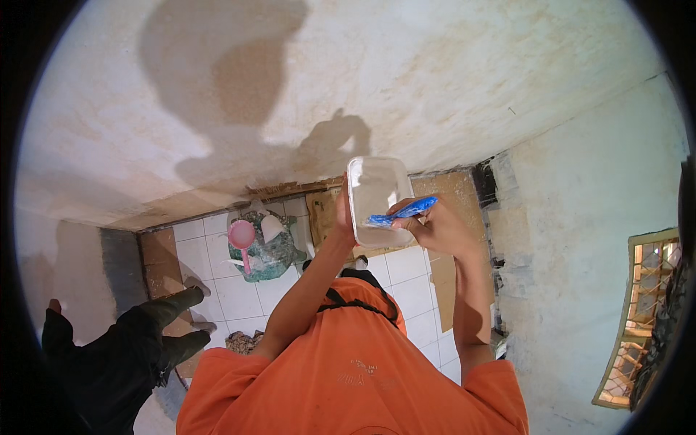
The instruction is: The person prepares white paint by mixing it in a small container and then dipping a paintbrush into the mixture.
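Observation:
A white rectangular plastic tub (377, 174) is held up in front of me, near the wall. My left hand (344, 217) grips it along its left side, with most of the fingers hidden by the tub. Pinched in my right hand (441, 230) is a blue paintbrush (415, 207) with whitish smears. Its lower end reaches inside the tub, over the near part. Pale material coats the tub's inside; how much it holds I cannot tell.
A large pale wall (449, 87) stands ahead, meeting a side wall (565, 217) with a grated window (638, 312). On the tiled floor (243, 299) lie a green sack (272, 264), a pink dipper (241, 234) and brown cardboard (457, 196). Another person (109, 355) in dark clothes stands left.

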